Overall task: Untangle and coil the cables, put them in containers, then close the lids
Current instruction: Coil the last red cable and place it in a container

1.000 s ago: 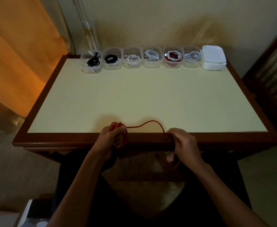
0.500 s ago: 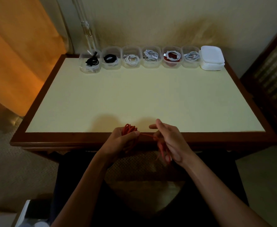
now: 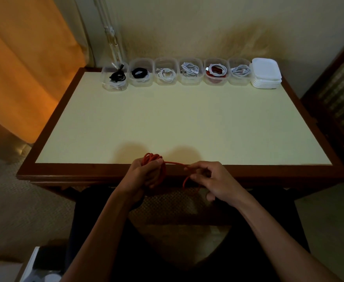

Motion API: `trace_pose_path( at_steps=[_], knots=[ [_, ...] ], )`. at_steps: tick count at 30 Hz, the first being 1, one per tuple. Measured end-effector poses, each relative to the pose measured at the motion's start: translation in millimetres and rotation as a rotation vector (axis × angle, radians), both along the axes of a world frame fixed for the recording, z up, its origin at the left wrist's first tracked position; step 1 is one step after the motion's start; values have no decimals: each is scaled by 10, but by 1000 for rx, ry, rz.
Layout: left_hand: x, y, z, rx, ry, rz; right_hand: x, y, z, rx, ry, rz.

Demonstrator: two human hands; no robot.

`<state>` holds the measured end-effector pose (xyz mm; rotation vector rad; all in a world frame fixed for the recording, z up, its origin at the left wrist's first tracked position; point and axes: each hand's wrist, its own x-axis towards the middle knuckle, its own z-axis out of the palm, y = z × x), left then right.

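My left hand [image 3: 146, 175] grips a bundle of loops of the red cable [image 3: 153, 157] at the table's near edge. A free strand of that cable runs right to my right hand [image 3: 211, 180], which pinches it between thumb and fingers; the strand then drops below the edge. At the back of the table stand several clear containers [image 3: 191, 80] in a row, each holding coiled cables: black ones at the left, white in the middle, a red and white one fifth from the left. All are without lids. A stack of white lids [image 3: 265, 75] sits at the row's right end.
The cream table [image 3: 177, 123] has a dark wooden rim. An orange curtain [image 3: 24, 68] hangs at the left and dark wooden furniture [image 3: 342, 94] stands at the right. A white rod [image 3: 111, 33] leans on the wall behind the containers.
My right hand swung in to the bundle, laying the strand around it, and has now drawn back right along the cable. The loose strand between the hands is shorter. My left hand stayed put.
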<state>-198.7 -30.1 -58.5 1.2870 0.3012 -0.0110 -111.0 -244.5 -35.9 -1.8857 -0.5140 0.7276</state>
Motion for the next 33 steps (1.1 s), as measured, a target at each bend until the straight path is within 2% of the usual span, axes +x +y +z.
trace_pose_path(
  at_steps=[3,7,10,13,17,19,21,25,31,33],
  knots=[
    [14,-18,9,-78,-12,53,-36,2,-9,32,-30,-57],
    [64,-24,-7,-356,-25,221,-12,-64,16,173,70,-181],
    [117,-78,-59,-470,-10,293,23,-79,-8,173,42,-320],
    [162,-151,-86,-557,-19,328,137,-57,-116,78,-37,-526],
    [166,-229,-75,-589,-74,290,254,-27,-146,-278,-308,-598],
    [148,-227,-62,-527,-90,228,260,-10,-135,-389,-420,-578],
    [126,-192,-26,-357,-88,142,266,13,-142,-381,-421,-572],
    [100,-197,110,19,-65,-78,277,85,-153,-242,-315,-578],
    [105,-285,187,271,34,-185,247,173,-64,-15,-68,-586],
    [110,-297,177,357,72,-243,268,161,-48,-7,-101,-588]
  ],
)
